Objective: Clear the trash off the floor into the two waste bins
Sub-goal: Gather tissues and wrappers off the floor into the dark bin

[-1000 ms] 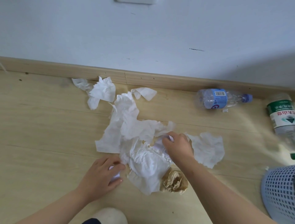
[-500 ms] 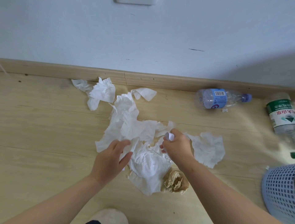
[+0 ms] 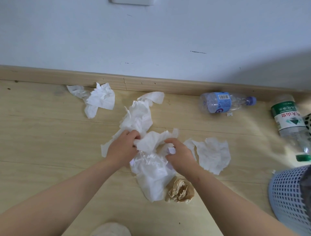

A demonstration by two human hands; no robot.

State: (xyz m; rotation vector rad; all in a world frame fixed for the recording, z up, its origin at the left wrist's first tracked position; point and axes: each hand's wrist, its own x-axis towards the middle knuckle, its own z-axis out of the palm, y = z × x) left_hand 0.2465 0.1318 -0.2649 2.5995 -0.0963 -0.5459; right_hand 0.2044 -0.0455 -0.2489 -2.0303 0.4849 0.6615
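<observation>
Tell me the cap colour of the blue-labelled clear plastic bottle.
The blue-labelled bottle's screw cap is purplish blue; head view.

Place: plain indoor room, home or office; cannot tell which.
Floor: pale wood-look planks [image 3: 42, 143], seams showing.
Wall: white paint [image 3: 151, 42], scuffed; white wall plate [image 3: 131, 2] at top edge.
Skirting: light wood board [image 3: 84, 78] along wall's foot.
Bin: lilac mesh waste bin [image 3: 289, 193], household sort.

Left hand [image 3: 122, 150] and right hand [image 3: 180, 155]: bare. Both forearms: bare from the wrist to the near edge. Right forearm [image 3: 218, 193]: one small mark near the wrist. Near edge, centre: off-white rounded form [image 3: 111, 229], shoe or knee undetermined.
</observation>
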